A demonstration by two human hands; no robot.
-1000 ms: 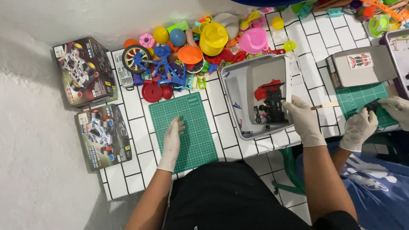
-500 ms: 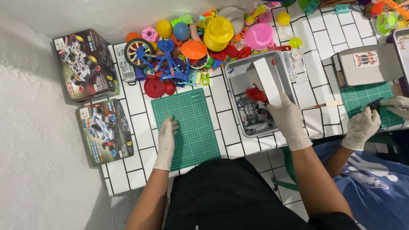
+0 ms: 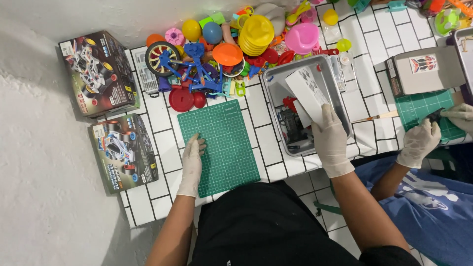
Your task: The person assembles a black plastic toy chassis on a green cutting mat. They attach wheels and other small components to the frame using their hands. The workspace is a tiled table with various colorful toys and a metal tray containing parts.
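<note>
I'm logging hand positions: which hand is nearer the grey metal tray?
Right. The right hand holds a white booklet over the grey metal tray; the left hand rests on the green cutting mat, beside it.

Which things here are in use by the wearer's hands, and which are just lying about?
In use: right hand lifting white booklet over metal tray; left hand flat on green mat.
Lying about: toy pile, two car boxes, co-worker's hands.

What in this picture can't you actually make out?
- Parts in the metal tray: head view, partly hidden by the white booklet that the right hand holds.
- Small dark thing in the neighbour's gloved hands: too small.
- Toy pile: overlapping, cut off by the top edge.
- Left hand lies flat on the green mat.
</note>
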